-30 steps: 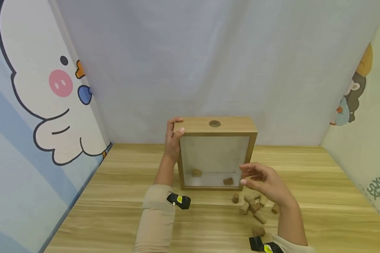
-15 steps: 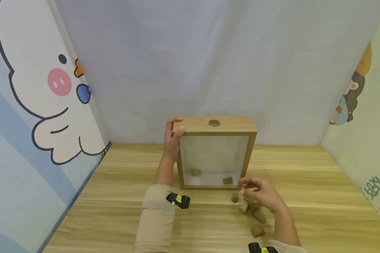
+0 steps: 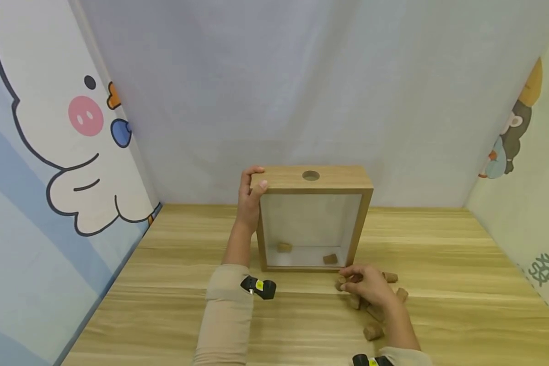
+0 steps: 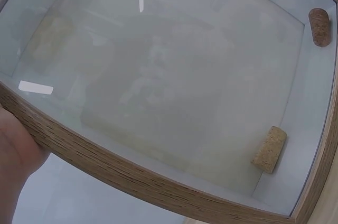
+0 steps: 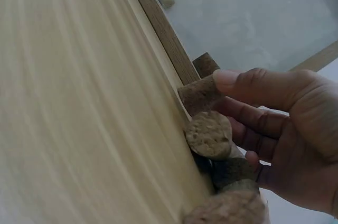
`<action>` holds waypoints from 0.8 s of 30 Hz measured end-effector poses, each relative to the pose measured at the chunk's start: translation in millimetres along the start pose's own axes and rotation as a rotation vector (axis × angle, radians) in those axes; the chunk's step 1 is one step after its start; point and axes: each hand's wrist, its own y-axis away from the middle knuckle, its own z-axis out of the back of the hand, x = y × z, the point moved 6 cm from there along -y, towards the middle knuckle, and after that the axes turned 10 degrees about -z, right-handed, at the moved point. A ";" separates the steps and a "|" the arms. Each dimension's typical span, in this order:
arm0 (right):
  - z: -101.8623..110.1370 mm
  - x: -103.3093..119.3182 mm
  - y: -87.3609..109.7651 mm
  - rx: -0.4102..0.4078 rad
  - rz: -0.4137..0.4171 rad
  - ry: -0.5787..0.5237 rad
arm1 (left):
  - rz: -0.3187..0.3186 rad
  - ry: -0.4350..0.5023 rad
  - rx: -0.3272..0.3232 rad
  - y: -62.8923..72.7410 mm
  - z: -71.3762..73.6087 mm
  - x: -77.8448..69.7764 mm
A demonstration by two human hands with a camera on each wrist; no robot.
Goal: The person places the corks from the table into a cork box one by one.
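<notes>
A shallow wooden display box (image 3: 338, 178) with a clear front stands upright on the table. Its top has a round hole (image 3: 311, 175). My left hand (image 3: 249, 203) grips the upper left corner, thumb at the front edge. Inside lie two corks, a pale one (image 4: 270, 150) and a darker one (image 4: 319, 27). Just before the box's lower right corner, my right hand (image 3: 368, 287) pinches a cork (image 5: 198, 96) between thumb and fingers. Beneath that hand is a pile of corks (image 5: 208, 135), partly hidden in the head view.
Loose corks lie around the right hand: one (image 3: 373, 331) nearer the body, another (image 3: 390, 277) behind the hand, a third (image 3: 402, 295) to its right. The wood-grain table (image 3: 174, 305) meets a pale curtain (image 3: 201, 127) at the back. Cartoon-printed panels flank both sides.
My right hand has come down from beside the box's right edge to the standing cork in front and taken hold of it. The left hand keeps its grip on the box.
</notes>
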 end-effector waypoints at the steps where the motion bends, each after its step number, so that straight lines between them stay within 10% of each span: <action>1: -0.6 0.0 -0.5 -0.005 0.000 0.015 | 0.005 0.002 -0.004 0.0 -0.1 0.3; 24: 21.9 70.3 22.7 0.013 0.195 0.090 | 0.003 -0.006 0.015 0.5 0.6 3.4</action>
